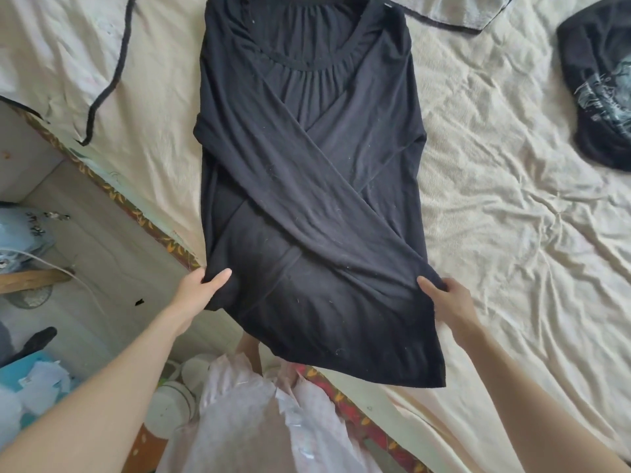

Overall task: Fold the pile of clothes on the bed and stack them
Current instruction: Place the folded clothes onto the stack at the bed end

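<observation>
A long-sleeved black knit top [307, 172] lies mid-frame on the cream bedsheet [495, 206], sleeves crossed. The left hand [201, 291] and right hand [444, 302] each pinch a lower side edge. It looks soft, light and floppy; gripping those edges seems sensible.

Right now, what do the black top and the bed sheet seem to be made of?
Black top: likely a thin, matte knit; it drapes softly and lint specks cling to it. Sheet: looks like woven cotton, cream, matte, with many sharp creases.
</observation>
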